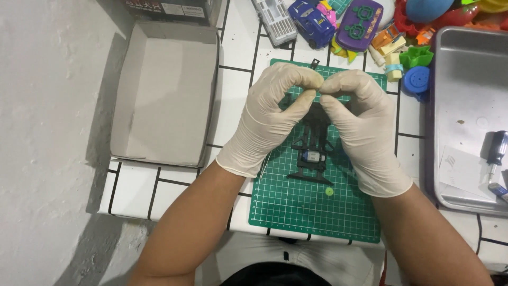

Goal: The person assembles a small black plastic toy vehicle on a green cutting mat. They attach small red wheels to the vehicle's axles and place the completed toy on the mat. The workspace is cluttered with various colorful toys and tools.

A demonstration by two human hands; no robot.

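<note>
A black plastic toy-car chassis, skeletal and narrow, lies lengthwise on the green gridded cutting mat, with a small silver-and-blue motor seated in its middle and a crossbar flaring out at its near end. Its far end is hidden under the two hands, both in cream latex gloves. The left hand arches over the chassis with thumb and forefinger pressed together, and the right hand mirrors it, its fingertips also pinched; the two pinches meet tip to tip just above the frame, on something too small to make out. A little green round piece sits on the mat just beside the chassis's near end. The mat rests on a white tiled counter with dark grout. To the left is an open shallow grey cardboard box; to the right a metal tray holding a dark-handled screwdriver. Along the far edge lies a jumble of colourful plastic toys, among them a blue toy car.
</note>
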